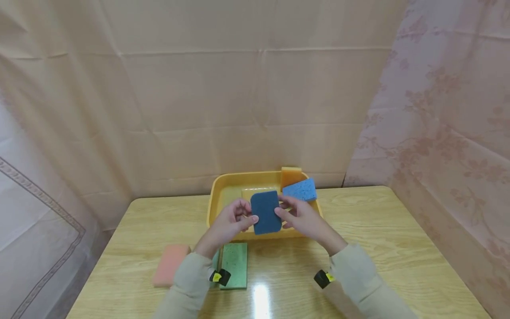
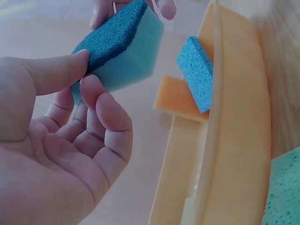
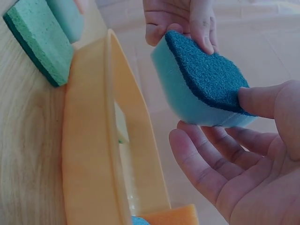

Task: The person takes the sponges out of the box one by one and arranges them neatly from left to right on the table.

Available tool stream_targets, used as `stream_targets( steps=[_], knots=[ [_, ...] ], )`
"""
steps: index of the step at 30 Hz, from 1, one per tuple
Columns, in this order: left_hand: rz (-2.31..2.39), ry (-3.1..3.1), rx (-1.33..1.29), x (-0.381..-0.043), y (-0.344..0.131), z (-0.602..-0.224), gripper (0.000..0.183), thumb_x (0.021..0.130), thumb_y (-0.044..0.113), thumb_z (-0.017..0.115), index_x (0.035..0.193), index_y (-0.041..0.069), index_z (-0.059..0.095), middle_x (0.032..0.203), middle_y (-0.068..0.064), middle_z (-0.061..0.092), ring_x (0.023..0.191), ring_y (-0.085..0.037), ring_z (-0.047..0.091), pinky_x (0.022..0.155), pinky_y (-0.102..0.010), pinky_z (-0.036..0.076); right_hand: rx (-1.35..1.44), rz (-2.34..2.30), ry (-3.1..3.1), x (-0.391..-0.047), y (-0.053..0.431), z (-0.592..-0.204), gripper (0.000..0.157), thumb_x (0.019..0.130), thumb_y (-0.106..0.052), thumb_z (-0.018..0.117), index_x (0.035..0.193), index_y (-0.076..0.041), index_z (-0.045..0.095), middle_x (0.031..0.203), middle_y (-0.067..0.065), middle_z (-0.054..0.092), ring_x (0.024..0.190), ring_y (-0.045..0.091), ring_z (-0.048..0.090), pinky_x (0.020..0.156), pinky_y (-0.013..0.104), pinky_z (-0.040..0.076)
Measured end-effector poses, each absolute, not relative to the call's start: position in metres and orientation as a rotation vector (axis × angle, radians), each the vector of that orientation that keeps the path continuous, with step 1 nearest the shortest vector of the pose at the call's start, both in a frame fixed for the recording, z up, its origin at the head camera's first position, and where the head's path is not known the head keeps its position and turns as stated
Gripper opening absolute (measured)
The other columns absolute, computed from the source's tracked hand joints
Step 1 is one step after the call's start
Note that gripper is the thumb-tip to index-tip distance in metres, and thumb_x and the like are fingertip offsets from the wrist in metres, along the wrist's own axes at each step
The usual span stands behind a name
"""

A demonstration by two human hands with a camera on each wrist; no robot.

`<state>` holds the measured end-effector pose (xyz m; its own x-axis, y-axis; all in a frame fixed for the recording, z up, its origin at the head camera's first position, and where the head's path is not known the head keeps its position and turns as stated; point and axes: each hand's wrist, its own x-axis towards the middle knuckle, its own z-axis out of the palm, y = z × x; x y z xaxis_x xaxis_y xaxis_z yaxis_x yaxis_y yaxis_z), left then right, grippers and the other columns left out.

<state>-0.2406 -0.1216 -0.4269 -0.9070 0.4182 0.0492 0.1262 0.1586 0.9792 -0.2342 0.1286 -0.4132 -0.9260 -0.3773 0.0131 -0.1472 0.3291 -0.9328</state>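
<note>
Both hands hold a scouring sponge (image 1: 266, 212) over the front of the yellow tray (image 1: 255, 175). Its dark blue-green scrubbing face is turned up toward the head camera; the wrist views show thick, pale aqua foam (image 3: 176, 89) beneath. My left hand (image 1: 229, 220) pinches one side, thumb on the scrubbing face and index finger against the foam. From the opposite side my right hand (image 1: 304, 217) grips it, thumb on top, fingers under the foam. At the tray's back right corner, a speckled blue sponge (image 1: 300, 190) leans by an orange sponge (image 1: 290, 177).
Inside the tray's left part lies a pale yellow sponge (image 1: 232, 193). On the table (image 1: 398, 248) before the tray is a green sponge (image 1: 235, 266) with a dark underside, beside another greenish one partly behind my left wrist. A pink sponge (image 1: 171, 263) lies farther left.
</note>
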Motion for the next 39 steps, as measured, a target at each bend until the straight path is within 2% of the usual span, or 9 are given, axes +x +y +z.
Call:
stream_targets(
  steps=[9, 18, 23, 27, 30, 39],
  knots=[
    [1.813, 2.238, 0.524, -0.234, -0.122, -0.436, 0.022, 0.094, 0.010, 0.074, 0.103, 0.002, 0.055, 0.085, -0.006, 0.059, 0.068, -0.016, 0.050, 0.061, -0.023, 0.043, -0.462, -1.600, 2.396, -0.226, 0.129, -0.425, 0.060, 0.103, -0.029, 0.062, 0.151, 0.000, 0.041, 0.130, 0.017, 0.060, 0.100, 0.025, 0.067, 0.085, 0.045, 0.059],
    [1.856, 2.193, 0.425, -0.226, -0.123, -0.443, 0.021, 0.092, 0.009, 0.075, 0.100, 0.001, 0.057, 0.084, -0.005, 0.058, 0.070, -0.017, 0.050, 0.060, -0.023, 0.042, -0.511, -1.593, 2.387, -0.224, 0.126, -0.437, 0.056, 0.105, -0.028, 0.059, 0.150, 0.001, 0.043, 0.128, 0.018, 0.061, 0.094, 0.023, 0.068, 0.082, 0.048, 0.059],
    [1.868, 2.158, 0.442, -0.225, -0.124, -0.446, 0.022, 0.093, 0.009, 0.075, 0.101, 0.001, 0.056, 0.083, -0.004, 0.059, 0.071, -0.016, 0.052, 0.061, -0.024, 0.044, -0.511, -1.595, 2.379, -0.222, 0.125, -0.438, 0.055, 0.105, -0.026, 0.058, 0.150, 0.001, 0.042, 0.128, 0.019, 0.061, 0.094, 0.024, 0.068, 0.082, 0.047, 0.059],
    [1.893, 2.104, 0.429, -0.223, -0.127, -0.448, 0.024, 0.094, 0.012, 0.074, 0.099, 0.002, 0.053, 0.081, -0.002, 0.056, 0.068, -0.013, 0.048, 0.061, -0.023, 0.043, -0.494, -1.596, 2.375, -0.219, 0.125, -0.435, 0.057, 0.105, -0.028, 0.059, 0.151, 0.000, 0.042, 0.129, 0.017, 0.061, 0.095, 0.023, 0.068, 0.082, 0.046, 0.059],
    [1.899, 2.092, 0.426, -0.221, -0.131, -0.448, 0.027, 0.094, 0.014, 0.075, 0.097, 0.004, 0.051, 0.082, -0.002, 0.054, 0.067, -0.013, 0.045, 0.061, -0.023, 0.043, -0.511, -1.596, 2.370, -0.216, 0.125, -0.431, 0.058, 0.104, -0.029, 0.060, 0.151, 0.000, 0.042, 0.125, 0.016, 0.062, 0.094, 0.023, 0.068, 0.080, 0.045, 0.060],
    [1.876, 2.127, 0.495, -0.218, -0.138, -0.448, 0.025, 0.094, 0.014, 0.074, 0.095, 0.003, 0.052, 0.084, -0.002, 0.057, 0.067, -0.010, 0.048, 0.062, -0.023, 0.045, -0.583, -1.569, 2.342, -0.210, 0.128, -0.426, 0.059, 0.103, -0.028, 0.063, 0.150, 0.001, 0.044, 0.116, 0.013, 0.064, 0.091, 0.026, 0.067, 0.079, 0.040, 0.060]
  ],
)
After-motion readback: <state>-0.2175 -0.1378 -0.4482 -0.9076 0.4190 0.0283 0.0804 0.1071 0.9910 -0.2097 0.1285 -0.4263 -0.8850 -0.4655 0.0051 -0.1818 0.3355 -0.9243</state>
